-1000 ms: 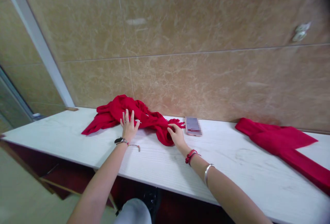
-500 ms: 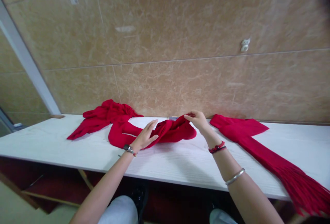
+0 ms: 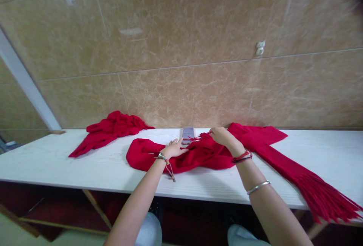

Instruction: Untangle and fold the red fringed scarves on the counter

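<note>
A crumpled red scarf [image 3: 141, 155] lies on the white tabletop in front of me, looped at its left end. Resting on its middle, my left hand [image 3: 173, 149] has its fingers stretched out and apart. My right hand [image 3: 222, 135] is closed on the scarf near its fringed end, whose tassels poke out to the left of the fingers. Just behind the cloth, between my two hands, lies a phone-like flat rectangle [image 3: 188, 132], partly covered by tassels.
A second red scarf [image 3: 113, 127] lies bunched at the back left. To the right, another red scarf [image 3: 279, 159] is crossed over itself, its fringe hanging past the front edge. A tan marbled wall [image 3: 181, 98] borders the white table [image 3: 70, 168]; shelves sit underneath.
The middle scarf has shifted right, away from the left bunch, and its fringe now shows at my right hand. My left hand has settled onto the cloth. More of the flat rectangle shows.
</note>
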Tool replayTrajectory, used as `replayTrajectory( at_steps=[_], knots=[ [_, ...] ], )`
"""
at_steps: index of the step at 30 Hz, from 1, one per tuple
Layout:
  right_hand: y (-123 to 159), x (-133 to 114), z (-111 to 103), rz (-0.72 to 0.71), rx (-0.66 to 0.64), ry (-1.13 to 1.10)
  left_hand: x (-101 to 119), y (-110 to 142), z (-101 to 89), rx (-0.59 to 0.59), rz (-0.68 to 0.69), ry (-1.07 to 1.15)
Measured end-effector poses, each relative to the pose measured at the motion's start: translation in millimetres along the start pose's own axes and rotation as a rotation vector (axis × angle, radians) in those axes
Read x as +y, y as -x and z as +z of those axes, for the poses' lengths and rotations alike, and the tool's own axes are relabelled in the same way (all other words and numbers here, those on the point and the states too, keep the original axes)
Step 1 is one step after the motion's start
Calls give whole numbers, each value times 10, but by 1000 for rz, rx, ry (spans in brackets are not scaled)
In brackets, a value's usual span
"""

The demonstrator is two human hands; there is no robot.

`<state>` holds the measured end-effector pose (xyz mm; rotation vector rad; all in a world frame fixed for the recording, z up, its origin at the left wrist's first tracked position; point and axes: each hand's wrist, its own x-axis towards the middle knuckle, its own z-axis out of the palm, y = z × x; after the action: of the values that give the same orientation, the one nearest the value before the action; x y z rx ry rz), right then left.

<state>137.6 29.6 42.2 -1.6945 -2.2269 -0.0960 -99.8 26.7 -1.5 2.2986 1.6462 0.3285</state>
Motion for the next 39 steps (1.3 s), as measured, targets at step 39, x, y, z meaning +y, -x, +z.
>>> replayTrajectory(
  at_steps=[39],
  knots=[
    [-127, -418, 313, -290, -203, -277, -104, -138, 103, 171, 324, 254]
  ],
)
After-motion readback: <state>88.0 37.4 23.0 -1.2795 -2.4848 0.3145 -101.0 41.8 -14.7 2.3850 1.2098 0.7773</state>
